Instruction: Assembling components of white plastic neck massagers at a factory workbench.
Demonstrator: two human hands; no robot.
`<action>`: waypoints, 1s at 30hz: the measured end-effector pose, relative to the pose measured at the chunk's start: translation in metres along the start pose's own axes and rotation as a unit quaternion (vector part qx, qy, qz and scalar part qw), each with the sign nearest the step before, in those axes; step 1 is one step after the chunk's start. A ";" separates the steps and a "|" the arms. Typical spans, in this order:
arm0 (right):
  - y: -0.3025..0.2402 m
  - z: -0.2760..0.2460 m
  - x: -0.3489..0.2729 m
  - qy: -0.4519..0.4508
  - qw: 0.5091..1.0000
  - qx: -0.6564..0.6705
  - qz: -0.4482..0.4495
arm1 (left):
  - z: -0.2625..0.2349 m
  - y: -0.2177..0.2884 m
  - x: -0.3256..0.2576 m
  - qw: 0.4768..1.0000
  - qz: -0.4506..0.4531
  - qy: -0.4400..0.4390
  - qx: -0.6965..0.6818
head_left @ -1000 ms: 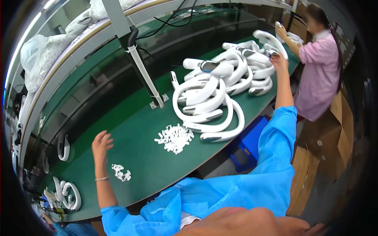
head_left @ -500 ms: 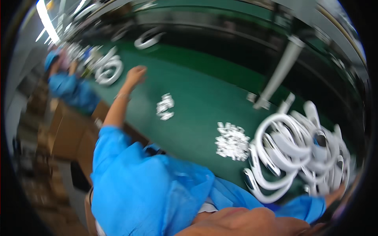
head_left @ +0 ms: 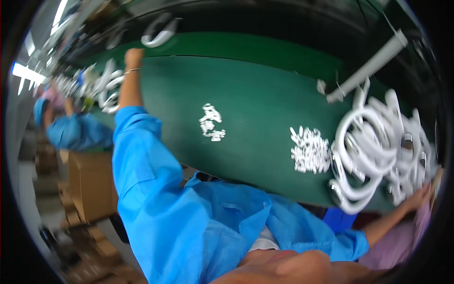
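Two bare hands are working well apart; the right hand (head_left: 418,198) is reaching to the near side of a heap of white loops (head_left: 384,152), smooth, curved and piling over one another at the right of the green table (head_left: 255,99); the left hand (head_left: 134,57) is hovering near a lone white loop (head_left: 161,39) at the far side; its arm is stretching forward out of a blue sleeve (head_left: 146,161), a thin bracelet (head_left: 132,70) circling the wrist, while the right forearm is slanting outward; between the hands, small white pieces are lying in a larger pile (head_left: 309,150) and a smaller cluster (head_left: 211,114); blur is masking the left fingers, and the right ones are merging into the picture's dim edge; I cannot tell whether either hand is spreading, closing or pinching anything.
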State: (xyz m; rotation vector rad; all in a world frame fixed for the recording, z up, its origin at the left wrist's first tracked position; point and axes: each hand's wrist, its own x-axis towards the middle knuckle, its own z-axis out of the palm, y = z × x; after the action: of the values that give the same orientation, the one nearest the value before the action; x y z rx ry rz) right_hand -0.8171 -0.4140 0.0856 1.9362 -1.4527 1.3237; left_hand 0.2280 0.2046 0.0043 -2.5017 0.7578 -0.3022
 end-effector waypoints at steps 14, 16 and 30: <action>-0.478 0.016 -0.225 -0.481 0.825 0.189 -0.229 | 0.037 0.063 0.103 0.836 -0.244 -0.066 -0.487; -0.480 0.009 -0.232 -0.476 0.822 0.207 -0.232 | 0.052 0.066 0.103 0.847 -0.245 0.015 -0.472; -0.492 -0.009 -0.207 -0.461 0.594 0.602 0.270 | -0.118 0.178 -0.099 0.329 -0.022 -0.091 -0.940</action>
State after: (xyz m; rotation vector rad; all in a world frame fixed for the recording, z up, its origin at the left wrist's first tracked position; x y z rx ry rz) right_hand -0.3872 -0.1033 0.0262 3.7126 -1.8356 2.0079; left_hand 0.0248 0.0854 0.0042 -4.1501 1.1391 2.2640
